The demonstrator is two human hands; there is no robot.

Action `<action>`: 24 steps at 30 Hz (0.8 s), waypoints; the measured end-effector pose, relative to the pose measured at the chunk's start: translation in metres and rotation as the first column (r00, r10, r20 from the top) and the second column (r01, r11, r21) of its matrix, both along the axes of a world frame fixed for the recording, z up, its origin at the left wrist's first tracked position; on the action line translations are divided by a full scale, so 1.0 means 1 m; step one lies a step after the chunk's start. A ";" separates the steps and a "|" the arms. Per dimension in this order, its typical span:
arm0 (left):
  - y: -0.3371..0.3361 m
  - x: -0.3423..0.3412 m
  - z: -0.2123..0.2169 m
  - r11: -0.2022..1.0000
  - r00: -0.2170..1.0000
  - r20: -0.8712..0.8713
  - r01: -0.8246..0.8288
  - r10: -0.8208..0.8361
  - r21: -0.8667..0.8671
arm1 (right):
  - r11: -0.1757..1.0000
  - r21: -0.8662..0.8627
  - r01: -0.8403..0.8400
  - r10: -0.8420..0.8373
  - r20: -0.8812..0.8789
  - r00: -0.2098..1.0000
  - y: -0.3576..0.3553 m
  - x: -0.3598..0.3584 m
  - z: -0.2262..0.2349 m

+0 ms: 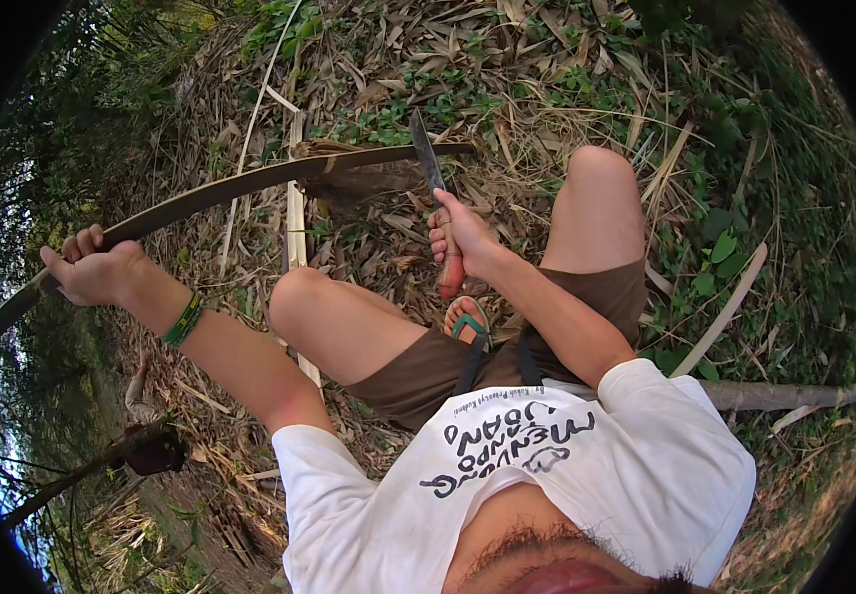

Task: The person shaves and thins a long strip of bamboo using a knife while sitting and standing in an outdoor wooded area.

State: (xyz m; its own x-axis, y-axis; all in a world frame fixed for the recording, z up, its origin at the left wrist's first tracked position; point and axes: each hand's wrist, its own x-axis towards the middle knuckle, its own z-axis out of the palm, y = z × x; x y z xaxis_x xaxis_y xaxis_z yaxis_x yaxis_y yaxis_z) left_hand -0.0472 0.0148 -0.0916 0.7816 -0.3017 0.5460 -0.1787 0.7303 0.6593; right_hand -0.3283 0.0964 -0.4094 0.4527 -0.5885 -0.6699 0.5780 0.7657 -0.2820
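My left hand is closed around a long dark bamboo strip near its lower left end. The strip curves up and to the right, and its far part lies over a brown wooden stump. In my right hand is a knife, gripped by its wooden handle with a reddish butt. Its dark blade points up and crosses the strip close to the strip's far end. Whether the edge bites into the bamboo cannot be made out.
Pale split bamboo strips lie on the leaf litter left of my bent knees. On the right are another pale strip and a grey pole. A sandalled foot is below the knife. Branches and a dark object stand at lower left.
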 end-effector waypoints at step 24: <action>0.090 0.097 -0.020 0.992 0.983 0.132 0.121 -0.124 0.031 | 0.787 -0.289 -0.545 0.117 -0.797 0.592 0.005 -0.002 -0.047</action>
State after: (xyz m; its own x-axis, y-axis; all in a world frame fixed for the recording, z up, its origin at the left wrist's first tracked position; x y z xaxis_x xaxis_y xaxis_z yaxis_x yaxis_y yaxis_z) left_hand 0.0493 0.1050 -0.1118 0.6586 -0.4043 0.6346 -0.1759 0.7373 0.6523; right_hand -0.3305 0.1012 -0.4564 0.1909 -0.8156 -0.5462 -0.2424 0.5000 -0.8314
